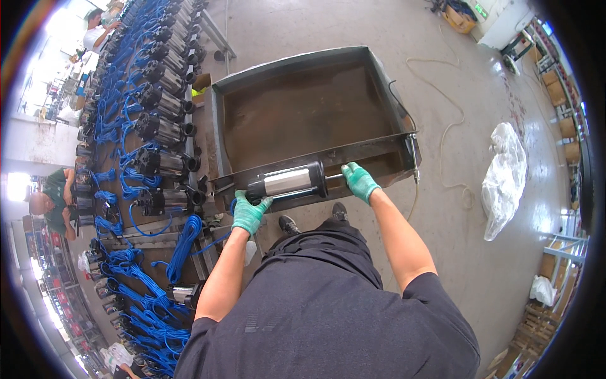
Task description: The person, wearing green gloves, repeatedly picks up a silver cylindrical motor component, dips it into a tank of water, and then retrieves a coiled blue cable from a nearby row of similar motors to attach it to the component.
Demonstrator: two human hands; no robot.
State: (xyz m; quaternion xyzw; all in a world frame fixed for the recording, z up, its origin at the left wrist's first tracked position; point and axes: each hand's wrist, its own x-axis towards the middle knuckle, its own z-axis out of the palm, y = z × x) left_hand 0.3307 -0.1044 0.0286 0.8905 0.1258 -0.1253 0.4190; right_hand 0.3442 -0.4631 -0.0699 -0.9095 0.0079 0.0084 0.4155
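Gloved hands (249, 216), silver cylinder (287, 182) between them — metal tank (219, 129), blue cables (184, 249).

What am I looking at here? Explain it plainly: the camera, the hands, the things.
There is no robot here: a person wears the camera on their head, looking down, and its fisheye lens bends straight edges. The green-gloved left hand grips one end of a black-and-silver cylinder; the right hand is at a thin rod at the other end. The cylinder sits over the near part of a metal tank; whether it rests there is unclear. To the left are rows of similar cylinders and blue cables.
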